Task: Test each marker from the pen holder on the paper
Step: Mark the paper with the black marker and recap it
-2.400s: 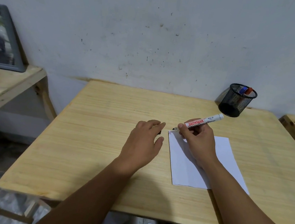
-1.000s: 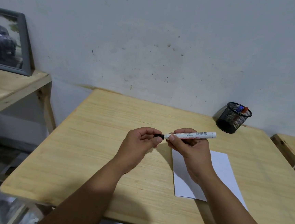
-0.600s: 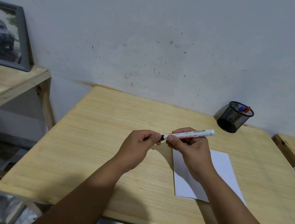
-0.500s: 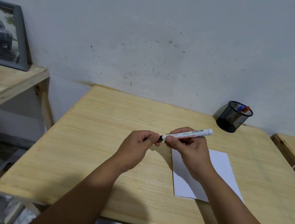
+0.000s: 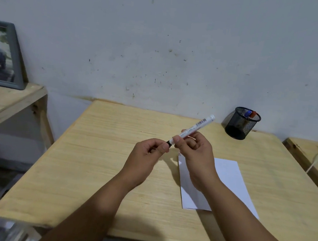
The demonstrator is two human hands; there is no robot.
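My right hand (image 5: 196, 154) grips a white marker (image 5: 196, 127) by its lower barrel, above the wooden table (image 5: 102, 163). The marker slants up to the right. My left hand (image 5: 147, 156) pinches its black cap (image 5: 169, 142) at the marker's lower left end. A white sheet of paper (image 5: 228, 176) lies flat on the table under my right forearm, with a small mark at its top left corner. A black mesh pen holder (image 5: 240, 125) stands at the table's back right, holding a blue-capped marker (image 5: 247, 114) and a red-capped marker (image 5: 253, 114).
A grey picture frame (image 5: 4, 56) leans on the wall on a lower wooden shelf (image 5: 8, 97) at the left. Another wooden surface (image 5: 313, 153) with a white cable sits at the right edge. The wall runs right behind the table.
The marker was lifted off the paper and brought up in front of me. My left hand took hold of the black cap at its tip. The marker's far end has tilted upward.
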